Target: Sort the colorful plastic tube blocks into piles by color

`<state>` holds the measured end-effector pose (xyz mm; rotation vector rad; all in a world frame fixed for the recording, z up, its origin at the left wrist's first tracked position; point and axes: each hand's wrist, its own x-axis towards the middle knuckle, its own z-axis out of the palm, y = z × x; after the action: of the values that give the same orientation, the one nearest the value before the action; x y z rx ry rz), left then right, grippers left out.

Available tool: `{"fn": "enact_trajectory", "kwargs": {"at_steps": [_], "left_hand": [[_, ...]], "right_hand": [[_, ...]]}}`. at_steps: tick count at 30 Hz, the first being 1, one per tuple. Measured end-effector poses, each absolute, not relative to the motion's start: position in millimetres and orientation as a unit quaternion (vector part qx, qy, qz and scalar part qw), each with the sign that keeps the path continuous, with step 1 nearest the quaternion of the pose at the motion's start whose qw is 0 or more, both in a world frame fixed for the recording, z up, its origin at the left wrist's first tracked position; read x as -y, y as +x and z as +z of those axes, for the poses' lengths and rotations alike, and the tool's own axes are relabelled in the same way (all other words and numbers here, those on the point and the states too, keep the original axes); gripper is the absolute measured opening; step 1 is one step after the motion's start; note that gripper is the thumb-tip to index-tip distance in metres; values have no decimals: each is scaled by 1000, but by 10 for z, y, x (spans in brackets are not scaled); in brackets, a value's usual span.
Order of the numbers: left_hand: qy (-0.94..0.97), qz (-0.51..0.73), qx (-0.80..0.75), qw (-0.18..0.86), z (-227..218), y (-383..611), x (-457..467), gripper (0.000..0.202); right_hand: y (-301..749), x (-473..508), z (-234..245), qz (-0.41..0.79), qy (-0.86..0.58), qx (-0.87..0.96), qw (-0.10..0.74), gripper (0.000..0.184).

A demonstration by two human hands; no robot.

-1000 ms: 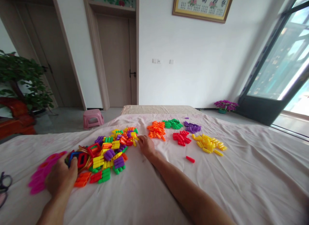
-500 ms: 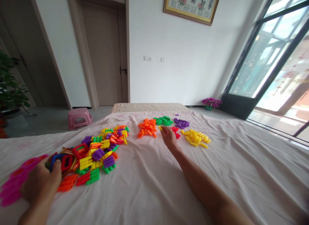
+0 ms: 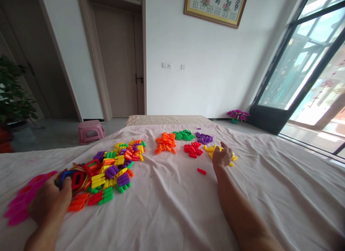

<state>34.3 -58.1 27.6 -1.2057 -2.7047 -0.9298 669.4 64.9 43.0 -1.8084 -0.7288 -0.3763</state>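
At the lower left, my left hand [image 3: 51, 200] is closed on a bunch of coloured plastic frames [image 3: 78, 179], blue and red ones among them. Pink plastic pieces [image 3: 20, 204] lie beside it, partly hidden behind the hand. My right hand [image 3: 222, 155] is over the pile of yellow bullet-shaped plastic pieces [image 3: 210, 149], its fingers apart and covering much of the pile. Left of that hand lies a small red pile [image 3: 192, 150]. A single red piece [image 3: 201, 171] rests nearer to me on the cloth.
A mixed heap of joined coloured pieces [image 3: 110, 170] spreads beside my left hand. Orange [image 3: 165, 143], green [image 3: 184, 135] and purple [image 3: 204, 138] piles lie farther back on the pale cloth [image 3: 167, 208]. A pink stool [image 3: 91, 131] stands beyond the left edge.
My right hand has moved right, from the red pile to the yellow pile. The yellow piece at its fingertips has left that spot. A lone red piece now shows on the cloth. My left hand keeps its grip.
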Motion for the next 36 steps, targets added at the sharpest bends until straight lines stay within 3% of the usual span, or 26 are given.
{"fn": "enact_trajectory", "kwargs": {"at_steps": [5, 9, 13, 17, 22, 26, 31, 36], "left_hand": [[-369, -268, 889, 27, 392, 458, 614, 76], [-367, -268, 890, 26, 391, 457, 613, 77], [-368, -269, 890, 28, 358, 427, 601, 76], [-367, -272, 889, 35, 335, 412, 596, 75], [-367, -269, 890, 35, 325, 410, 589, 76], [-368, -273, 888, 31, 326, 409, 586, 76], [-370, -269, 889, 29, 334, 413, 592, 77], [-371, -274, 887, 36, 350, 432, 599, 77]], "right_hand": [[6405, -662, 506, -86, -710, 454, 531, 39], [6165, -606, 701, 66, -704, 622, 337, 26], [6111, -525, 835, 131, -681, 705, 145, 13], [6198, -465, 834, 221, -660, 716, 53, 29], [6293, -436, 772, 287, -668, 686, 26, 43], [6297, -498, 786, 188, -665, 718, 83, 35], [6323, -687, 745, -32, -670, 655, 349, 32], [6395, -769, 565, -12, -644, 597, 478, 32]]}}
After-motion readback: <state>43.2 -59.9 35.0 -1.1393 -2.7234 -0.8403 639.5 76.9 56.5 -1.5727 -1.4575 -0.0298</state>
